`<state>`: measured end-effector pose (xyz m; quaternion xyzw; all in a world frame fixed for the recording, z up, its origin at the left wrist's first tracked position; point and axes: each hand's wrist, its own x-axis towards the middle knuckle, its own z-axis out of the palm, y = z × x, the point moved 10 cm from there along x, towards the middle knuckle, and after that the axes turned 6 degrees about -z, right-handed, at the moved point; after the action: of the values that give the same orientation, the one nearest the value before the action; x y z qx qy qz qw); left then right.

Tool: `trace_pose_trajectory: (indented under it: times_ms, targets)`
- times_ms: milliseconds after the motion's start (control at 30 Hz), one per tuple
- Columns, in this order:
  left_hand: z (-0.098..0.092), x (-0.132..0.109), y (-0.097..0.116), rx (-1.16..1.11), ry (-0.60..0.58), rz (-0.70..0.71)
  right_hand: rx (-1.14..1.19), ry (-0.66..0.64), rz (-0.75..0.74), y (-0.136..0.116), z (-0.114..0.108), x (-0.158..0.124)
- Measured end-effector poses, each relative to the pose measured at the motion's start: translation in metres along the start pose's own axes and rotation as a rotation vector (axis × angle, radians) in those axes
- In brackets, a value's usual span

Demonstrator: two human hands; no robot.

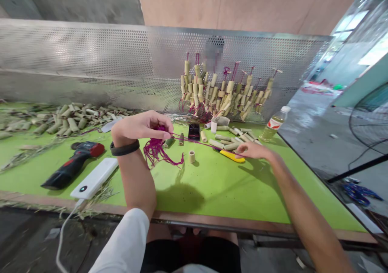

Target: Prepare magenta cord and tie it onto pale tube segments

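Observation:
My left hand [141,127] is raised above the green table [212,188], fingers pinched on a bundle of magenta cords [157,150] that hangs down from it. One cord runs taut to the right toward my right hand [253,150], which rests low on the table with its fingers closed on the cord's far end, next to a yellow-handled knife [232,156]. A short bamboo tube [192,156] stands upright between the hands. More cut bamboo pieces [230,140] lie just beyond my right hand.
Strung bamboo pieces [224,93] hang on the perforated metal screen [91,63]. A heap of bamboo tubes [72,119] lies at the left. A red-black drill [74,164], a white power bank [94,178], a phone [194,131] and a bottle [274,124] are on the table.

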<state>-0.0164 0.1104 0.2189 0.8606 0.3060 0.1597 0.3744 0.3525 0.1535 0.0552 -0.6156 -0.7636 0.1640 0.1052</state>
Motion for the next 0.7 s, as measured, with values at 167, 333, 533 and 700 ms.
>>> trace_pose_trajectory:
  times_ms: [167, 333, 533, 700]
  targets:
    - [-0.005, -0.008, 0.004, -0.045, 0.047, 0.013, -0.124, 0.04, 0.056, -0.017, 0.057, -0.015]
    - [-0.005, -0.008, 0.008, -0.064, 0.092, 0.023, -0.223, 0.074, 0.018, -0.023, 0.069, -0.019]
    - [-0.01, -0.003, 0.022, -0.109, 0.134, 0.166, -0.001, 0.454, -0.079, -0.046, 0.0, -0.028]
    - [-0.003, 0.029, 0.025, -0.046, 0.194, 0.156, 0.295, 0.765, -0.326, -0.117, -0.074, -0.044]
